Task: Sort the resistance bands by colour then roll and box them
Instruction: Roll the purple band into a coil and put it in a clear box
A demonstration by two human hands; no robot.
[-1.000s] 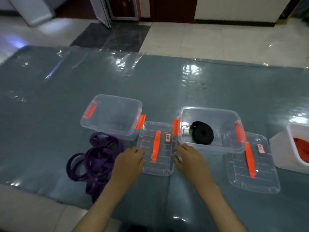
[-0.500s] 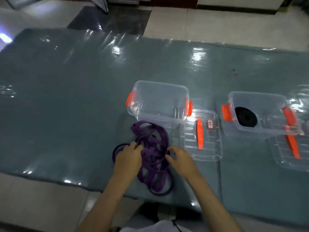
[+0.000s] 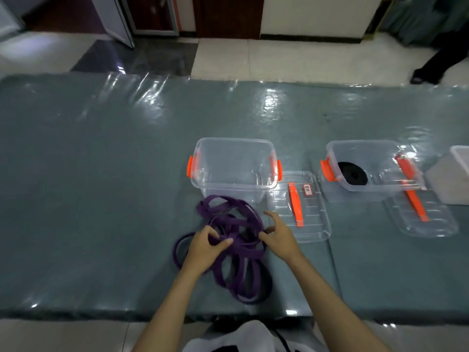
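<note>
1. both hands have closed into the purple bands (image 3: 236,240) since half a second ago, when they only touched the tangle.
2. left hand (image 3: 204,246) pinches a strand at lower centre; right hand (image 3: 278,236) grips another, forefinger raised.
3. clear box (image 3: 234,168) sits just above the tangle, its lid (image 3: 302,207) to the right.
4. black roll (image 3: 352,174) lies in the right-hand box (image 3: 368,148).

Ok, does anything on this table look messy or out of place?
Only the purple bands: a tangled heap in front of the empty clear box, both hands gripping strands. The black roll sits neatly in its box.
</note>
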